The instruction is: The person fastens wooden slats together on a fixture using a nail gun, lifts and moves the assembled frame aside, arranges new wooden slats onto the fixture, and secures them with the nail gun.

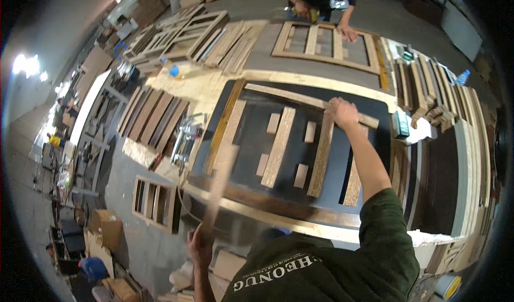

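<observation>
My left hand (200, 244) is closed round the lower end of a wooden strip (220, 184), held tilted and slightly blurred above the near left edge of the black work board (251, 141). My right hand (344, 113) reaches across the board and grips a long wooden strip (289, 95) along its far side, where a crosswise slat (321, 157) meets it. A second slat (279, 146) and a strip on the left (233, 128) lie roughly parallel. Small wooden blocks (273, 123) lie between them. Another strip (353, 181) is partly behind my right forearm.
Across the table a person (321, 2) stands over an assembled wooden frame (308, 40), a tool in one hand. Stacked strips (152, 117) and a metal clamp-like tool (187, 136) lie left; more strips (428, 85) and a teal box (400, 124) are right. A frame (155, 203) sits lower left.
</observation>
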### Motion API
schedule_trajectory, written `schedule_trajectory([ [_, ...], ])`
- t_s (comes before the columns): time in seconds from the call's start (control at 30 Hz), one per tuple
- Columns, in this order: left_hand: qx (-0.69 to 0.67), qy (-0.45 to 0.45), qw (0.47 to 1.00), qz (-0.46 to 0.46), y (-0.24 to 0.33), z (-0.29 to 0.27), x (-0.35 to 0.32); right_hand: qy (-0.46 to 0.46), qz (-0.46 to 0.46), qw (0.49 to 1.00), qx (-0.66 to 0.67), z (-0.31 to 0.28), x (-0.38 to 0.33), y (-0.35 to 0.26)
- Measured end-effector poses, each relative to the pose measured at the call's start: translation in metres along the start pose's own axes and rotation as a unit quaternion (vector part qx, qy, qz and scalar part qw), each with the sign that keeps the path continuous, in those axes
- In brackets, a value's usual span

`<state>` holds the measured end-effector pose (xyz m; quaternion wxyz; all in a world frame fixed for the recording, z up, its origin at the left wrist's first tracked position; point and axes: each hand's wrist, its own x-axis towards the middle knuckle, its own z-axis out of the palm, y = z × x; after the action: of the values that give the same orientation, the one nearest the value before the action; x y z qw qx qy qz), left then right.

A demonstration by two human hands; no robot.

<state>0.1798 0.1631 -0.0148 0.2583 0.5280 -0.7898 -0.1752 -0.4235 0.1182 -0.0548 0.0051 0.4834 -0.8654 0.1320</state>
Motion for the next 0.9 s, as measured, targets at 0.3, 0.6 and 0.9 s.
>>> schedule_trajectory([
  [0.3, 0.059, -0.263, 0.903, 0.334, 0.070, 0.088, 0.090, -0.059, -0.123, 0.958, 0.251, -0.028, -0.059, -0.058],
  [0.6, -0.071, -0.302, 0.863, 0.400, 0.076, 0.188, 0.117, -0.100, -0.053, 0.971, 0.211, -0.003, -0.271, -0.101],
  [0.9, 0.004, -0.251, 0.890, 0.380, 0.041, 0.160, 0.144, 0.004, 0.046, 0.982, 0.183, 0.010, -0.277, -0.119],
])
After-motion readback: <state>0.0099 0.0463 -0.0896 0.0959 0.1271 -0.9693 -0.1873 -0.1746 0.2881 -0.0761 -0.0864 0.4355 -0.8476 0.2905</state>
